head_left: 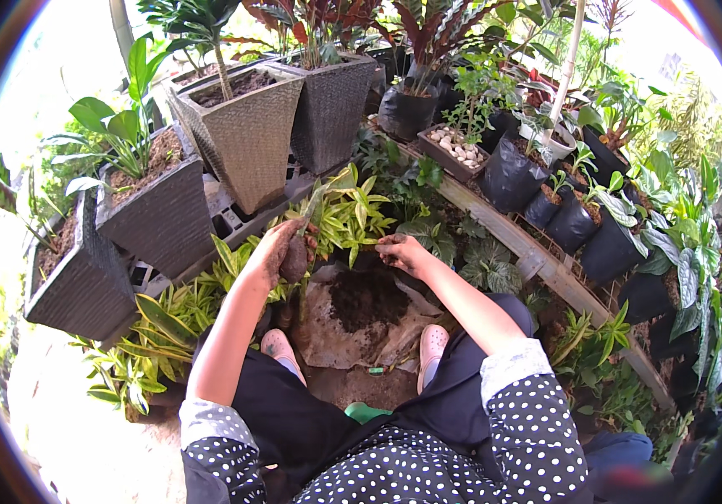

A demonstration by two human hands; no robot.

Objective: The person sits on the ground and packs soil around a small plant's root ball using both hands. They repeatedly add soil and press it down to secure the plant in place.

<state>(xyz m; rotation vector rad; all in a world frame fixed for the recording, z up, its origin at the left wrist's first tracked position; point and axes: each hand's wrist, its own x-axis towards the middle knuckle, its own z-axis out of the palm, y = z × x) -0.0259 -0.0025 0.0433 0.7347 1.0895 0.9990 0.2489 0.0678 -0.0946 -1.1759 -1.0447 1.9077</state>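
Garden corner, thickly planted, where a spill could easily be caused

By the left hand (279,246), its fingers closed, a dark rounded clump (294,261) was held, and a pointed green leaf (315,202) seemed to be gripped with it. If soil around roots was being held, as its look suggested, it could be crumbled by too firm a squeeze, or dropped if its weight was left hanging from the leaf. The fingers of the right hand (405,254), well apart from the left, were bent and drawn together; whether anything was pinched could not be told.

Below and between the hands, dark soil (367,301) was heaped loosely on a pale sheet (325,317). With a pink shoe (431,346) set close beside it, the sheet could be tugged by a shifted foot and the heap scattered. Just beyond, yellow-green plants (362,210) were crowded near both hands, so stems could be snapped by a careless reach. Farther out, tall pots (241,143) and black bags (514,175) were ranged.
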